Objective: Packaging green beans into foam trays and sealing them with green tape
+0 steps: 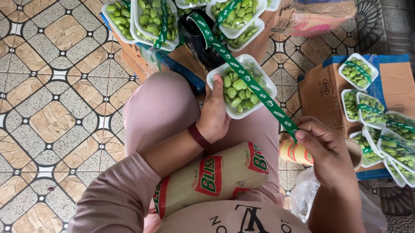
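- On the patterned tile floor (53, 104), hard and glossy, the person sits with a printed paper-wrapped roll (210, 177) lying across the lap.
- At the floor's right edge, a flattened cardboard sheet (323, 97) carries finished trays (385, 132), each one already banded with tape; more banded trays (152, 16) crowd the top edge.
- Between the knees, the left hand (214, 116) grips the near rim of a white foam tray (241, 86), shallow and rounded at its corners, heaped with smooth green beans (236, 89).
- Across that tray runs a green printed tape (258, 93), thin and shiny, drawn taut on a diagonal.
- The right hand (323, 146) pinches the tape's lower end between thumb and fingers.
- Judged from this, the banding step is under way; the next move calls for steady tension while the tape is pressed down onto the tray.
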